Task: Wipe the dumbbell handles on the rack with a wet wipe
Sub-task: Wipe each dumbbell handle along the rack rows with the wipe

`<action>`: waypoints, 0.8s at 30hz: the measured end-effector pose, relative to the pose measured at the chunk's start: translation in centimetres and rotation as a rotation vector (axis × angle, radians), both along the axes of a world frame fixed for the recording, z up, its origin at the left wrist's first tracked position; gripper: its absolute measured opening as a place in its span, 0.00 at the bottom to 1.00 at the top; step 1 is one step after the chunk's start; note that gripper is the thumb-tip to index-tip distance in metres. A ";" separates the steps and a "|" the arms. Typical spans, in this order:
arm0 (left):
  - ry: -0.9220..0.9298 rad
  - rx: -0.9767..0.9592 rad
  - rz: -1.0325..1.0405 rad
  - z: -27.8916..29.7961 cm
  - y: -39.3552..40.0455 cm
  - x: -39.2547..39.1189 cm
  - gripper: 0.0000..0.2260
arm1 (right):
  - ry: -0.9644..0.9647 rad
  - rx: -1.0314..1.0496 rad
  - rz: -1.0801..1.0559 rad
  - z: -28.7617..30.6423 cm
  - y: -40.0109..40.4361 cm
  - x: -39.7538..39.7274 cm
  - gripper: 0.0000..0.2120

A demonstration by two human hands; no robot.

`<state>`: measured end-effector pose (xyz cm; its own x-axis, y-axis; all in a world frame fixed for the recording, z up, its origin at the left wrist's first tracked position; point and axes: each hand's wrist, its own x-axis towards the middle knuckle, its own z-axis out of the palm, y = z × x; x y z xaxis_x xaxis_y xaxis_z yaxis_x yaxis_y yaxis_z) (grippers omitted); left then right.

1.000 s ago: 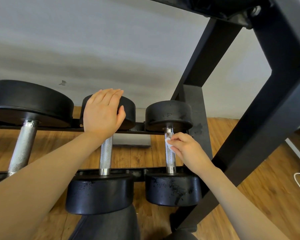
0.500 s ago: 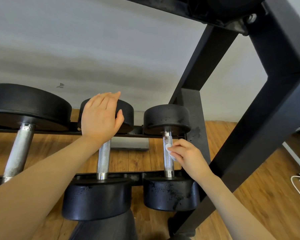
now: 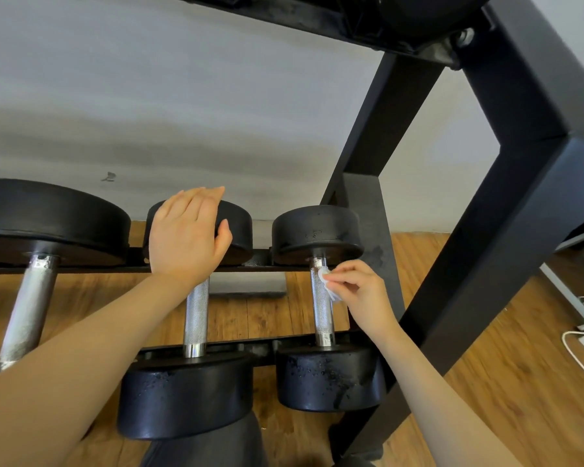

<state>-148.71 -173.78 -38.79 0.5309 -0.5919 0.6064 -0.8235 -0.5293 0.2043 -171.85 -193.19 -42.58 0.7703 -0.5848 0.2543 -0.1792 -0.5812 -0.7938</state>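
Nearest us, the right hand (image 3: pixel 359 294) at 3 o'clock pinches a mostly hidden wet wipe (image 3: pixel 327 284) against the right dumbbell handle (image 3: pixel 321 305), while farther off, near 11 o'clock, the left hand (image 3: pixel 188 235) lies flat-fingered over the middle dumbbell's far head (image 3: pixel 240 230), covering its upper handle.

Three dumbbells (image 3: pixel 321 308) sit on one black rack (image 3: pixel 506 210), two hands are at them, one white wet wipe (image 3: pixel 327 286) among them, and one white cable (image 3: pixel 577 352) on the floor.
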 end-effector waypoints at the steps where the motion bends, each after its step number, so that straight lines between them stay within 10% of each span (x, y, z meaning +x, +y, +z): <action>1: 0.001 0.001 0.000 0.0 0.0 0.0 0.21 | -0.010 0.017 -0.007 0.0 -0.1 0.2 0.11; 24: 0.011 -0.010 0.001 0.1 -0.1 -0.2 0.20 | -0.018 0.128 0.019 -0.5 -0.4 -1.0 0.10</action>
